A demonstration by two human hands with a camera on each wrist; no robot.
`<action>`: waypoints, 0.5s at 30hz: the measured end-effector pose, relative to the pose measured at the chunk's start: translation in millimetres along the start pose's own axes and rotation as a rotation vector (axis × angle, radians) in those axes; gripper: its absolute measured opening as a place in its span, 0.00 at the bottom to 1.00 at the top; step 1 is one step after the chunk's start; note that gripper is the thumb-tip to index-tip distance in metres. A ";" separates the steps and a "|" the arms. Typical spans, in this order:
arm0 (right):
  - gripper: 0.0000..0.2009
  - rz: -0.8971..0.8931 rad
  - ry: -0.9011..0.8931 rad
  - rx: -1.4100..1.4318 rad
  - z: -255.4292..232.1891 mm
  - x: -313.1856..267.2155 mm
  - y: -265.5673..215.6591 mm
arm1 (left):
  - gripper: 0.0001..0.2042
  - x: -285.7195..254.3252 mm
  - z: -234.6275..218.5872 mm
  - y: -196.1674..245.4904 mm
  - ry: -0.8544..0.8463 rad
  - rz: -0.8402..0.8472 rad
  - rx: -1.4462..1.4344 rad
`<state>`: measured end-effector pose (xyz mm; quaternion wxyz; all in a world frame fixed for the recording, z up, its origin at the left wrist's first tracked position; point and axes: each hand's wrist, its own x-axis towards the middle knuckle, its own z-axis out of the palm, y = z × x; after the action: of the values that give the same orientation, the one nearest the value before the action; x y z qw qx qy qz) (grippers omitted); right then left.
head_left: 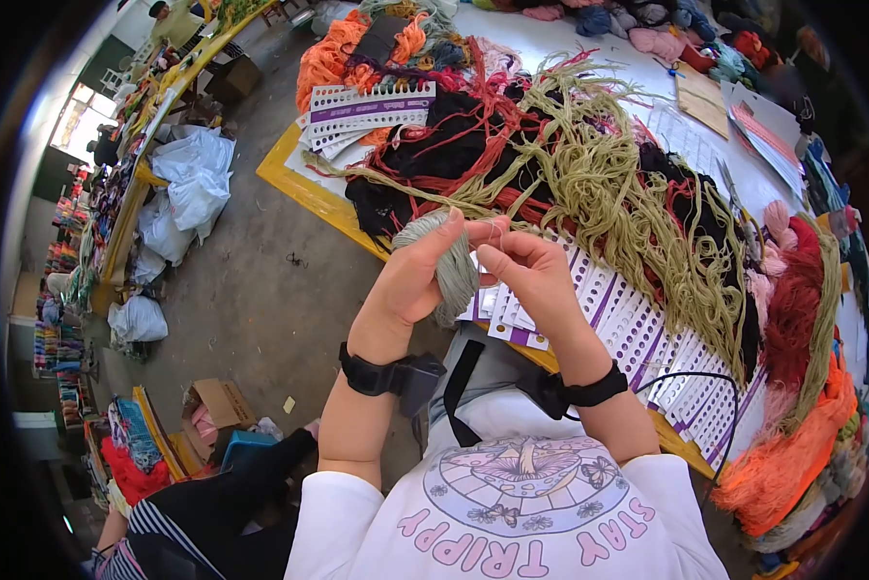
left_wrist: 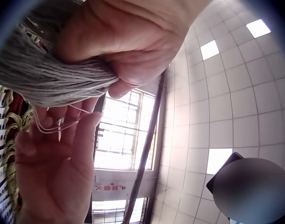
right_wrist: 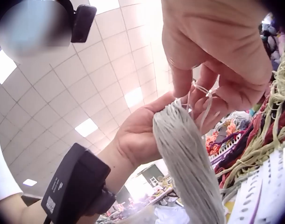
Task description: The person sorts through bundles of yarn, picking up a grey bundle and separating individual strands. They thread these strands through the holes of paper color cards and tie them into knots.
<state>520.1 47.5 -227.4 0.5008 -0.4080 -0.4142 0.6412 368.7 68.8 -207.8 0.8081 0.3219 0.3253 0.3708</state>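
Observation:
A skein of grey yarn [head_left: 457, 280] hangs over my left hand [head_left: 407, 288], its thumb laid across the strands. In the left wrist view, the skein [left_wrist: 49, 81] bunches tightly beneath that thumb. My right hand [head_left: 541, 290] is close beside it, fingertips pinching a thin pale thread. The right wrist view shows this thread [right_wrist: 208, 94] looped between the right fingers at the upper end of the skein [right_wrist: 187, 161]. Both hands are above the table edge, fingertips nearly meeting.
Olive yarn [head_left: 599, 164] lies tangled over black and red yarn on the table. Punched white-and-purple cards [head_left: 666, 382] line the near edge, with more cards [head_left: 372, 106] at the back left. Orange yarn [head_left: 792, 464] hangs at right. White bags [head_left: 188, 174] stand across the floor; another person [head_left: 193, 503] is at lower left.

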 end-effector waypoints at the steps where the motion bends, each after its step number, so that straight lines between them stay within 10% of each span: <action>1: 0.09 0.002 0.011 -0.011 0.7 1.2 1.8 | 0.27 0.1 0.6 -0.3 -0.006 -0.011 0.012; 15: 0.07 0.028 0.001 0.100 -0.2 1.2 4.7 | 0.27 2.8 -4.0 0.4 -0.045 0.008 -0.001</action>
<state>518.6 47.9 -231.9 0.5119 -0.3885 -0.3755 0.6679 366.9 72.5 -210.6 0.8140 0.3311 0.3054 0.3668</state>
